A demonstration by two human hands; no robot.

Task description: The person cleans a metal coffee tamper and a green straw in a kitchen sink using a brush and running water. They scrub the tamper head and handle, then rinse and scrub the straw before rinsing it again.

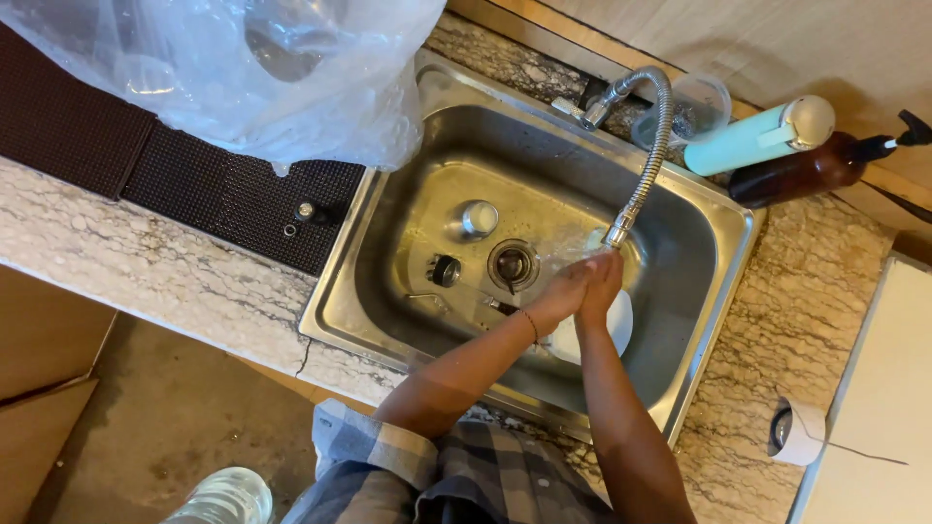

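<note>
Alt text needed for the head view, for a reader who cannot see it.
Seen from above, a person presses the left hand and right hand together under a flexible metal tap over a steel sink. A white plate lies beneath the hands, by the drain. A clear plastic bag sits on a dark mat to the left; bottles stand behind the sink.

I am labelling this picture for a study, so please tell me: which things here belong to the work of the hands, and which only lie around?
In use:
left hand
right hand
flexible metal tap hose
steel sink
white plate

Lying about:
clear plastic bag
mint-green bottle
brown pump bottle
white tape roll
round metal cap
</note>
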